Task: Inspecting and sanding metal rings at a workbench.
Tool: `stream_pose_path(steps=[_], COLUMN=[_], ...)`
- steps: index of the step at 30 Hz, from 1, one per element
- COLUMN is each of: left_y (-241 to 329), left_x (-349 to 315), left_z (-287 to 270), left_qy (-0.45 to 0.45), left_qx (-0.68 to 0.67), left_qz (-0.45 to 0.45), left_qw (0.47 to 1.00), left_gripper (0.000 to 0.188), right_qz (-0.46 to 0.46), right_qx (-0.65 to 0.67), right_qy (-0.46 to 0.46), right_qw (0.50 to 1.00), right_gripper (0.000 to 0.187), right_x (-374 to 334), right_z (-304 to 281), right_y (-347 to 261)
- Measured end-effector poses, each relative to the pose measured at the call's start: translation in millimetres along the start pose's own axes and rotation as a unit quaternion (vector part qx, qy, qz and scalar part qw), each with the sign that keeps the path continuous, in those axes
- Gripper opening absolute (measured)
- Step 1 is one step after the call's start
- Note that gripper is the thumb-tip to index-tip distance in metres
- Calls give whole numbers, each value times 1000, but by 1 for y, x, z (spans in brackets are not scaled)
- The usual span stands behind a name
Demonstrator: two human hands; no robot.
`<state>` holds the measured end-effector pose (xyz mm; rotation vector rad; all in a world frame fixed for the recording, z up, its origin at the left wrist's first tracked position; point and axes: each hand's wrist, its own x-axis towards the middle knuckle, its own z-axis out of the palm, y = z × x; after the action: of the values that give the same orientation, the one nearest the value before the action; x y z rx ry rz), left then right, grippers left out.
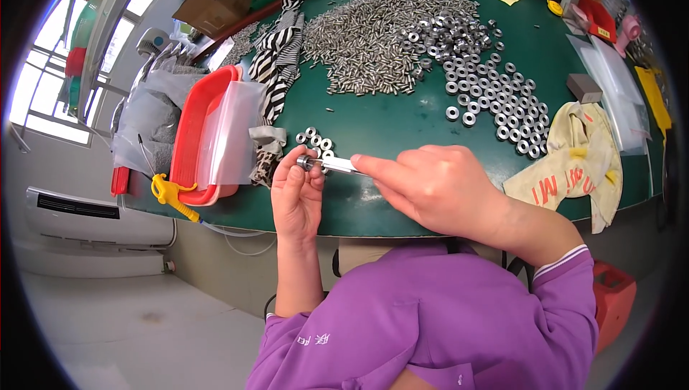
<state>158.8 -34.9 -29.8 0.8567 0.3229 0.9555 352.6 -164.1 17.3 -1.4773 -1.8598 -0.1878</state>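
Observation:
My left hand (297, 202) pinches a small steel ring (304, 163) between thumb and fingers, above the table's near edge. From the right, my right hand (448, 189) grips a slim white-handled tool (340, 165), index finger stretched along it. The tool's thin metal tip meets the ring at its hole; how deep it goes I cannot tell. Just beyond my left fingers lies a small group of similar rings (311, 133). Farther off to the right, many more metal rings (495, 96) lie spread out and partly heaped.
A large heap of small metal pins (380, 38) covers the far middle of the green table (387, 210). Left stand a red tray (188, 124), a yellow air gun (169, 193) and a striped cloth (276, 67). At right lie a stained cloth (574, 153) and a grey block (585, 87).

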Motion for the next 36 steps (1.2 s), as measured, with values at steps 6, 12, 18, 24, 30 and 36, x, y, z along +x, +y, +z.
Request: stream_pose_path(steps=[6, 12, 18, 24, 30, 36], left_y=[-8, -15, -18, -19, -16, -14], left_x=[4, 5, 4, 4, 3, 3], left_z=[4, 9, 8, 9, 3, 2], left_qy=[28, 41, 40, 46, 38, 61], left_qx=[12, 4, 5, 1, -53, -30], left_qz=[16, 17, 21, 15, 14, 5], left_qw=[999, 999, 999, 999, 998, 998], left_gripper=[51, 54, 56, 60, 42, 29], right_qz=[34, 113, 245, 341, 271, 220], right_qx=[38, 131, 282, 371, 339, 295], right_qy=[-19, -44, -88, -159, -75, -19], right_qw=[999, 984, 923, 849, 898, 930], right_gripper=[34, 26, 21, 25, 25, 24], right_x=[1, 1, 7, 11, 8, 4], right_z=[2, 1, -6, -10, -9, 4], right_y=[0, 0, 0, 3, 11, 17])
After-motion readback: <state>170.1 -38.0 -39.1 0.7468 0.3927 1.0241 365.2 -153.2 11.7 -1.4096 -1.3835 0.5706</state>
